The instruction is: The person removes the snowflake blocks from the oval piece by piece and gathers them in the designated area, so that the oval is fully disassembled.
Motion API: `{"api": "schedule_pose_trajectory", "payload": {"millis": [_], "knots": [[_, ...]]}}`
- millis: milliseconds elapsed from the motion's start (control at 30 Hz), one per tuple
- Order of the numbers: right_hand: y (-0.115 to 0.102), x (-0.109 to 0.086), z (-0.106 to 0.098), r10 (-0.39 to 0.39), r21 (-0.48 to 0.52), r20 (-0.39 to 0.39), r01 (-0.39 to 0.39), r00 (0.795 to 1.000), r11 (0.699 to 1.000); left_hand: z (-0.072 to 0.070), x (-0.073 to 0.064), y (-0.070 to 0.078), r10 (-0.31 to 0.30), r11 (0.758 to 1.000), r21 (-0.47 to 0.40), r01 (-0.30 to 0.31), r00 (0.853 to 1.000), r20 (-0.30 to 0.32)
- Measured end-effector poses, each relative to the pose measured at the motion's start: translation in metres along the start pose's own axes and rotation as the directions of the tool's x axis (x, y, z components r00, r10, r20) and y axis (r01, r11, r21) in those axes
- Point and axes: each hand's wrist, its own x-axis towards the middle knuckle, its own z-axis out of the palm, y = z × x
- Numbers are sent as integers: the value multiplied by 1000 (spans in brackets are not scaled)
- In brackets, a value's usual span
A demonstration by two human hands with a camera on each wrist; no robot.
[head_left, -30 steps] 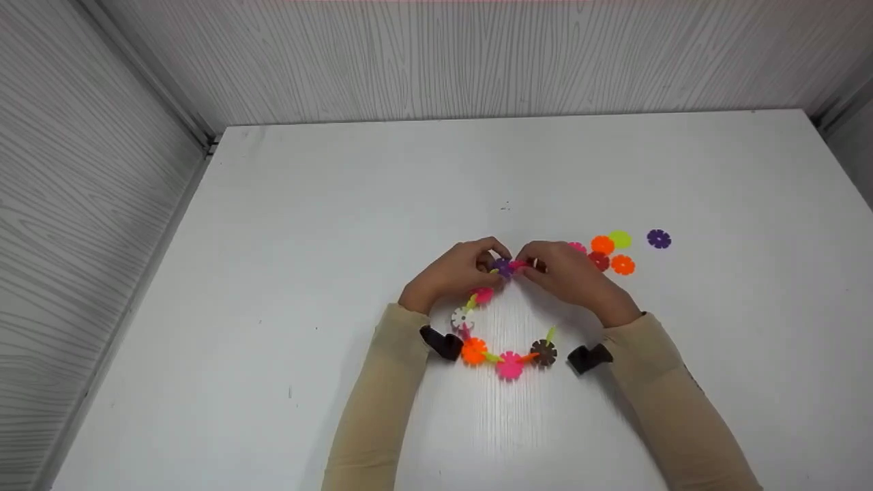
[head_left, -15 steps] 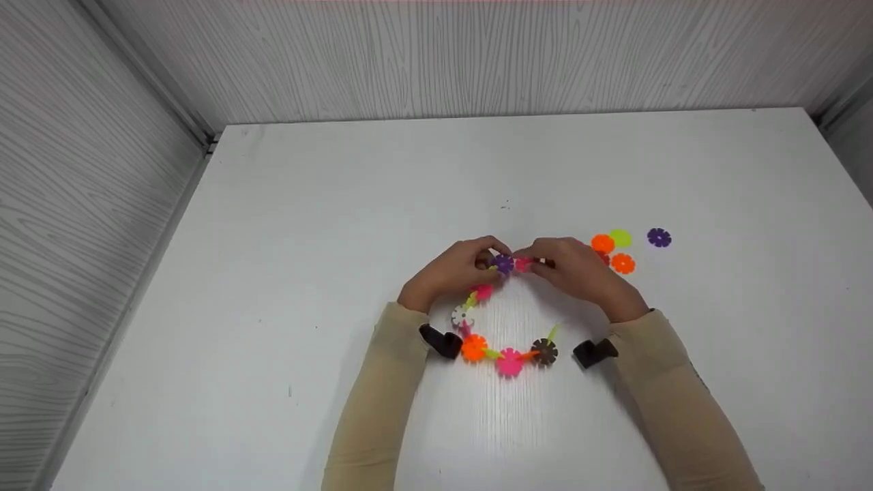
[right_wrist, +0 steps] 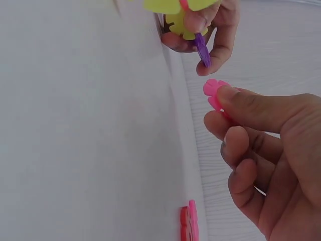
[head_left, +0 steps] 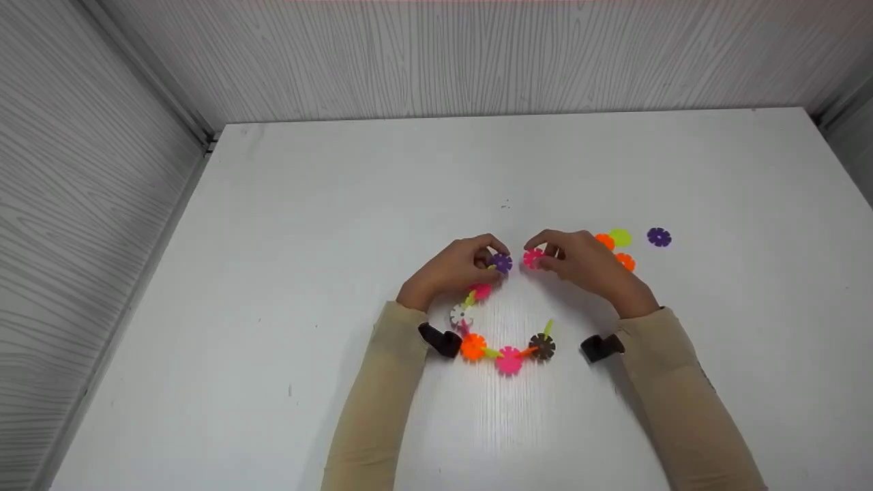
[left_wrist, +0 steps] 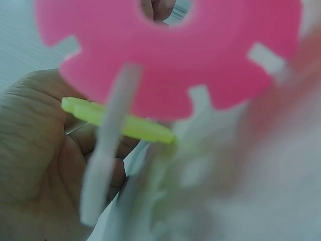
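A chain of colourful notched plastic discs curves over the table, through a white disc (head_left: pixel 461 315), an orange disc (head_left: pixel 473 347), a pink one (head_left: pixel 509 361) and a brown one (head_left: pixel 542 346). At its upper end my left hand (head_left: pixel 447 274) pinches a purple notched disc (head_left: pixel 502 263). In the right wrist view this purple disc (right_wrist: pixel 202 50) stands edge-on, joined to a yellow disc (right_wrist: pixel 176 24). Thumb and forefinger of my right hand (head_left: pixel 588 262) pinch a separate pink notched disc (right_wrist: pixel 212 88), a short gap away. Another pink chain disc (left_wrist: pixel 170 65) looms close in the left wrist view.
Behind my right hand lie loose discs: two orange, one of them partly covered (head_left: pixel 625 262), a lime one (head_left: pixel 620 236), and a purple one (head_left: pixel 659 237) farther right. Black wrist cameras jut from both sleeves; the left one (head_left: pixel 442 341) overlaps the chain. A wood-grain panel (head_left: pixel 436 61) rises behind the table.
My right hand has moved right and slightly away from me, taking the pink disc from beside the purple one. My left hand stays nearly in place, still pinching the purple disc.
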Motion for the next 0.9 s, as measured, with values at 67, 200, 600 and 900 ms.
{"api": "schedule_pose_trajectory", "payload": {"millis": [67, 200, 600, 900], "knots": [[1, -1, -2, -1, 6, -5, 1, 1000, 1000, 0, 0, 0, 3, 1000, 3, -3, 1000, -1], [3, -3, -6, 17, 11, -4, -17, 1000, 1000, 0, 0, 0, 11, 1000, 9, -11, 1000, -5], [15, -5, -13, 94, 30, 49, -96, 994, 995, 0, 0, -1, 1, 1000, 1, -1, 1000, 2], [18, -6, -16, 160, 41, 73, -163, 984, 986, 0, 0, -1, -6, 1000, -2, 6, 1000, 5]]}}
